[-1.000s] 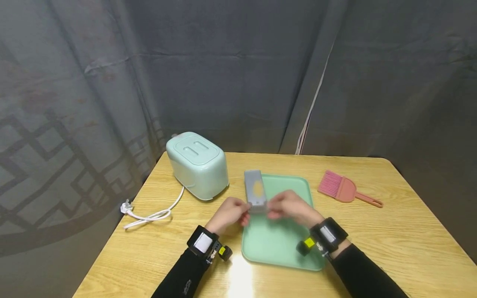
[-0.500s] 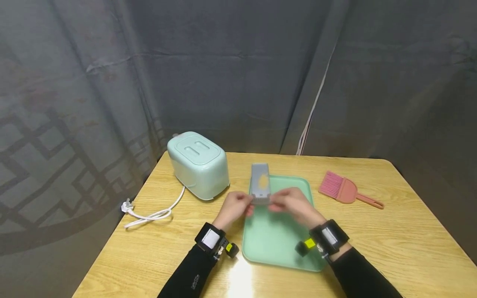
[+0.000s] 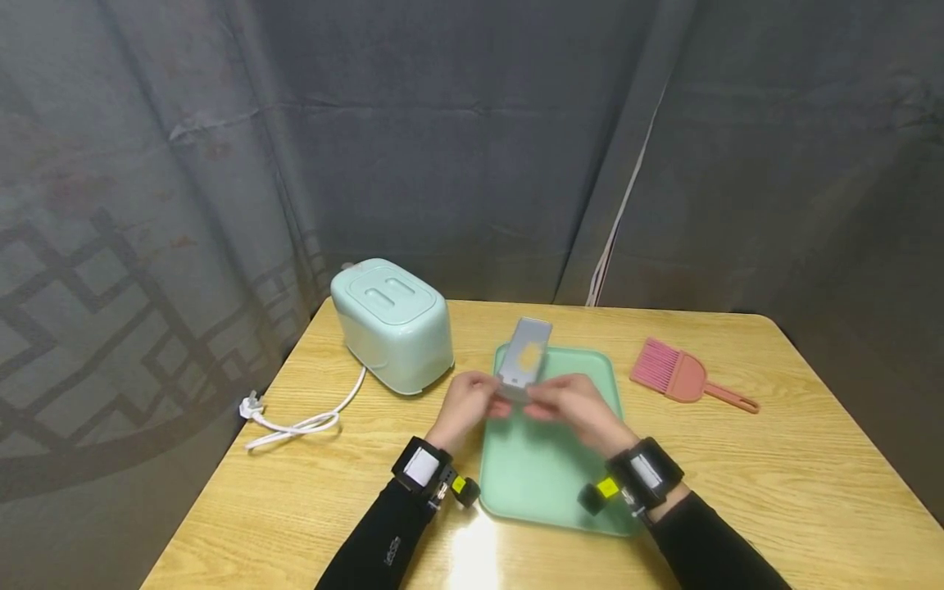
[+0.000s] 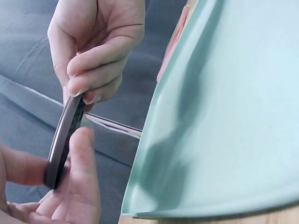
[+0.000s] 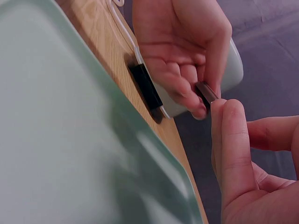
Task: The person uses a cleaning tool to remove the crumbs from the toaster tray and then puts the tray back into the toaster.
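Note:
A slim grey crumb tray with a yellowish patch on top is held between both hands, over the far left part of a mint-green serving tray. My left hand pinches its near left corner. Thumb and fingers of my right hand grip the near right corner. The left wrist view shows the crumb tray edge-on, dark and thin, slanting between the left hand below and the right hand above. In the right wrist view, only a short dark piece of it shows by the fingertips.
A mint-green toaster stands at the back left, its white cord and plug lying on the wooden table. On the right lies a pink brush with an orange-pink handle. Grey curtains hang behind.
The crumb tray has shifted right and slightly away, and its far end has swung rightward. My left hand has moved right with it; the right hand has come in to grip the near right corner.

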A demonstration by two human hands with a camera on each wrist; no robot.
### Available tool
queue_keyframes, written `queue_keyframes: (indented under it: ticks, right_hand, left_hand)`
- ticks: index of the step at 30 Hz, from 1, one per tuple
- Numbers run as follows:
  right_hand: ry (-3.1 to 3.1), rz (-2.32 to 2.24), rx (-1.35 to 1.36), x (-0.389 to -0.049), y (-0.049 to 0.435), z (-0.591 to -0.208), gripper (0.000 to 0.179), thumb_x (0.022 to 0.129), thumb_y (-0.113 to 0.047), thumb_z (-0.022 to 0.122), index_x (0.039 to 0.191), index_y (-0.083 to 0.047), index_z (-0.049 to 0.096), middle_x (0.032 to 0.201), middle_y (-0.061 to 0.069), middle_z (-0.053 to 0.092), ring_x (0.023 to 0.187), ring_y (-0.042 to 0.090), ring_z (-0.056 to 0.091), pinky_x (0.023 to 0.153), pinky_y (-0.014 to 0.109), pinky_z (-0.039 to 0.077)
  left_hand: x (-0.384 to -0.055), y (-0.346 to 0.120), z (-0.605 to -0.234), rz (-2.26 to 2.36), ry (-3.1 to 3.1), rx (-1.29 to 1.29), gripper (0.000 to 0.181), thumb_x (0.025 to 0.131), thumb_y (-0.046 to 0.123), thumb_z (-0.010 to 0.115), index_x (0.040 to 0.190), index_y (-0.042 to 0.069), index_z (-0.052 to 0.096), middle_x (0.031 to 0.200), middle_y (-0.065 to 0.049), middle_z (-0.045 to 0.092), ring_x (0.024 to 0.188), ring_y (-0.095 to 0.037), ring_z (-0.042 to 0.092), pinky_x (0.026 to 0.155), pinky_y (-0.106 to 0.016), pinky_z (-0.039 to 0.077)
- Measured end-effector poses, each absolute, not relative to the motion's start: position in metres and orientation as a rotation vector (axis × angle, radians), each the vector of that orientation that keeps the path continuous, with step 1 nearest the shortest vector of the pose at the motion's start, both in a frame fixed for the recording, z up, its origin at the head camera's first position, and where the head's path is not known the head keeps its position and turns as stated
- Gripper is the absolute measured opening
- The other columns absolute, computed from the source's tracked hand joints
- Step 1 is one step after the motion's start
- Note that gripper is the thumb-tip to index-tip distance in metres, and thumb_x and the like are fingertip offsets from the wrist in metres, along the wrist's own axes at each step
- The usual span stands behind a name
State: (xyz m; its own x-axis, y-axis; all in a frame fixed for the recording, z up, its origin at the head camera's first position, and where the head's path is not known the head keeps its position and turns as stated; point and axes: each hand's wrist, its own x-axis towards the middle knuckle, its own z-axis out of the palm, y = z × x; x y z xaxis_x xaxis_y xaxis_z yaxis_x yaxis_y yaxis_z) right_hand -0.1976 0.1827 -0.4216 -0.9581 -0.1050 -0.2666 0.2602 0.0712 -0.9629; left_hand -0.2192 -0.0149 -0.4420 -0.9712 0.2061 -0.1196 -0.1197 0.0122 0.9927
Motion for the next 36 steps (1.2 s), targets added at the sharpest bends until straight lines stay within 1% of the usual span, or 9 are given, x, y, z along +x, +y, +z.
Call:
queue_keyframes:
  ticks: [6,12,16,20,25,30,32,36]
  right_hand:
    - [2.044,-1.967,0.122,-0.199,0.171,-0.421,0.03,0.093,-0.009,0.072,0.116,0.009,0.066,0.1,0.019,0.073,0.084,0.024,0.074,0.08,0.037,0.06]
    - [2.048,-1.972,0.07,-0.201,0.162,-0.421,0.027,0.092,-0.009,0.072,0.111,0.009,0.068,0.099,0.02,0.072,0.079,0.023,0.073,0.077,0.036,0.06]
    - [2.068,-1.963,0.056,-0.2,0.158,-0.418,0.025,0.092,-0.01,0.073,0.11,0.008,0.068,0.096,0.02,0.072,0.077,0.023,0.073,0.078,0.039,0.06]
    - [2.137,-1.941,0.047,-0.199,0.162,-0.415,0.027,0.093,-0.01,0.073,0.111,0.009,0.067,0.093,0.021,0.073,0.077,0.024,0.073,0.077,0.041,0.06]
    - [2.326,-1.857,0.013,-0.198,0.184,-0.412,0.029,0.095,-0.012,0.071,0.113,0.01,0.065,0.091,0.021,0.072,0.075,0.025,0.072,0.072,0.039,0.061]
    - [2.591,-1.659,-0.028,-0.2,0.215,-0.405,0.03,0.099,-0.017,0.067,0.113,0.009,0.067,0.09,0.016,0.07,0.076,0.022,0.068,0.07,0.036,0.06]
    - [2.701,-1.555,-0.017,-0.202,0.233,-0.403,0.028,0.1,-0.017,0.064,0.111,0.009,0.067,0.091,0.015,0.07,0.076,0.021,0.067,0.068,0.034,0.059]
    - [2.933,-1.237,0.022,-0.206,0.279,-0.397,0.028,0.1,-0.018,0.062,0.108,0.008,0.068,0.093,0.019,0.07,0.079,0.026,0.065,0.066,0.033,0.054]
  left_hand:
    - [-0.225,-0.014,-0.442,2.118,2.05,0.031,0.032,0.103,0.016,0.056,0.123,-0.009,0.06,0.103,-0.017,0.069,0.082,-0.022,0.07,0.077,-0.034,0.059]
    - [-0.23,-0.013,-0.443,2.171,2.056,0.012,0.034,0.104,0.017,0.055,0.124,-0.011,0.058,0.103,-0.018,0.069,0.082,-0.021,0.07,0.076,-0.033,0.059]
    - [-0.232,-0.015,-0.443,2.192,2.035,0.004,0.034,0.106,0.018,0.052,0.124,-0.01,0.058,0.104,-0.018,0.067,0.081,-0.02,0.068,0.074,-0.032,0.059]
    - [-0.232,-0.018,-0.441,2.188,2.042,0.021,0.034,0.108,0.019,0.049,0.124,-0.01,0.058,0.107,-0.019,0.066,0.084,-0.021,0.066,0.074,-0.033,0.058]
    - [-0.233,-0.026,-0.437,2.193,2.083,0.006,0.035,0.109,0.018,0.047,0.124,-0.011,0.058,0.112,-0.021,0.063,0.089,-0.022,0.063,0.074,-0.034,0.057]
    - [-0.237,-0.034,-0.437,2.168,2.131,-0.004,0.035,0.109,0.02,0.047,0.124,-0.009,0.06,0.114,-0.02,0.063,0.092,-0.022,0.06,0.071,-0.03,0.054]
    - [-0.238,-0.037,-0.437,2.154,2.146,-0.012,0.036,0.109,0.02,0.047,0.125,-0.009,0.06,0.113,-0.02,0.063,0.093,-0.022,0.06,0.071,-0.029,0.053]
    - [-0.24,-0.043,-0.437,2.136,2.164,-0.048,0.037,0.109,0.022,0.046,0.126,-0.008,0.06,0.114,-0.019,0.063,0.096,-0.023,0.059,0.072,-0.028,0.051]
